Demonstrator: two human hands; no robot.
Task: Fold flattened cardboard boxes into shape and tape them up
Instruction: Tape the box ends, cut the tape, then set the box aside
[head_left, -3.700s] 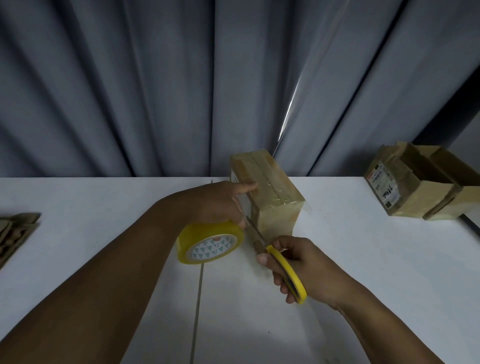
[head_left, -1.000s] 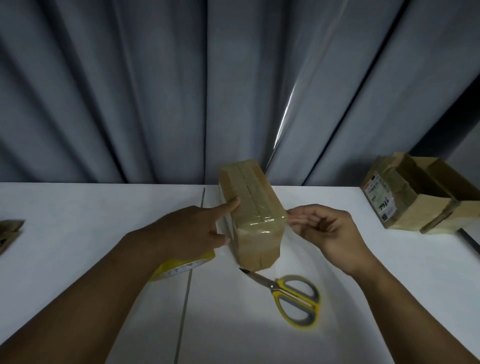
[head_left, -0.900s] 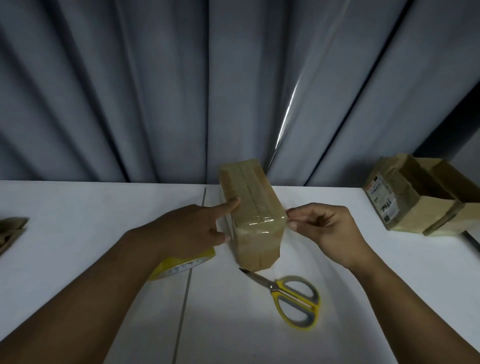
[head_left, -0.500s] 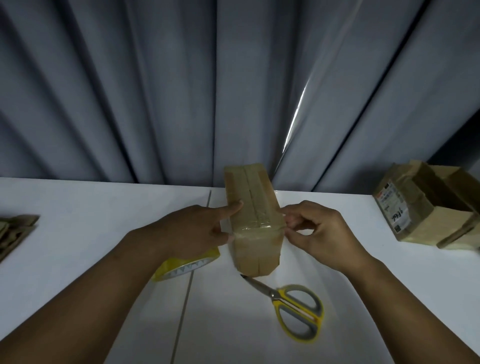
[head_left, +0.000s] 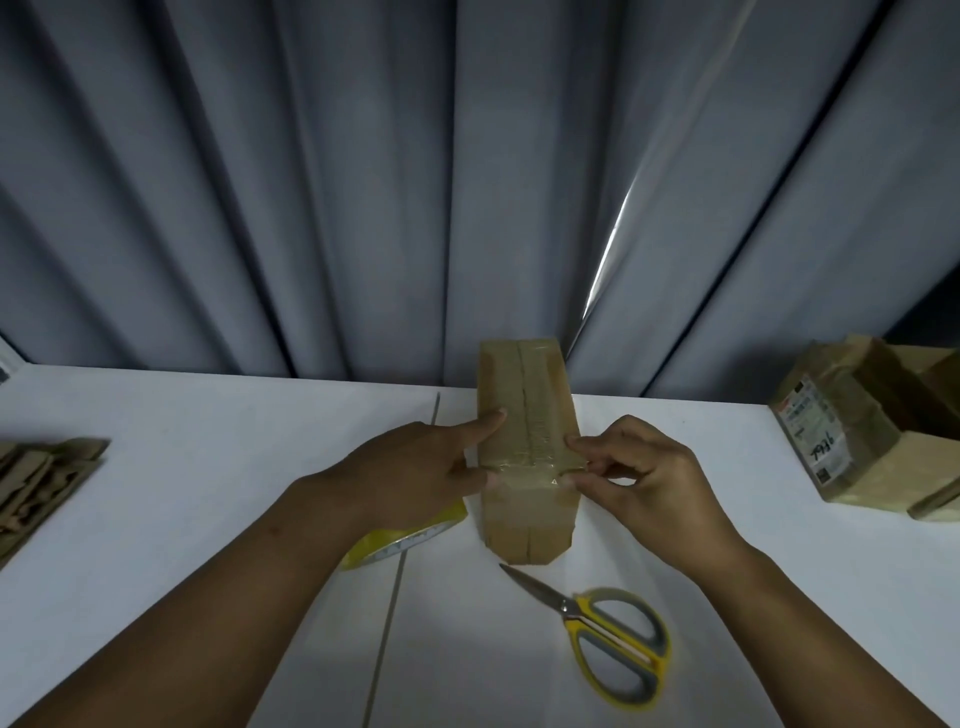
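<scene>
With the scissors now laid down beside the box, the cut tape is pressed on by the straight-fingered left hand and pinched by the right hand, seemingly finishing this seal.

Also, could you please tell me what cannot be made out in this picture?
Head view throughout.
yellow tape roll: mostly hidden under the left hand.
label on the open box: print too small.
flattened cardboard stack: cut off by the left edge.
taped box: right side hidden behind the right hand.
</scene>
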